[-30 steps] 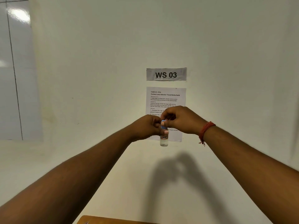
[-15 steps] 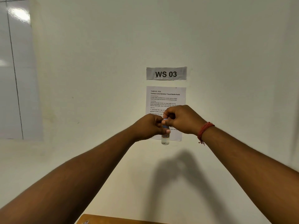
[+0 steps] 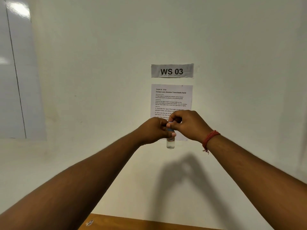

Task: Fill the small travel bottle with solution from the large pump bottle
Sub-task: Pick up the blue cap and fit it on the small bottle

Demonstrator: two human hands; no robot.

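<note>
- Small bottle (image 3: 170, 143): clear, upright, held in the air in front of the wall sheet (image 3: 172, 98), well above the table (image 3: 149, 223).
- Likely light, stiff and slick; best held round the body, twisting only at the blue cap (image 3: 170, 129).
- Left hand (image 3: 154, 130): curled round the bottle's upper body.
- Right hand (image 3: 186, 124): fingertips pinching the cap from above.
- Both arms stretched forward, wrists level.
- Large bottle out of view.

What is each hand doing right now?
Left hand: closed around the small clear plastic travel bottle.
Right hand: fingers pinched on the bottle's blue cap.
</note>
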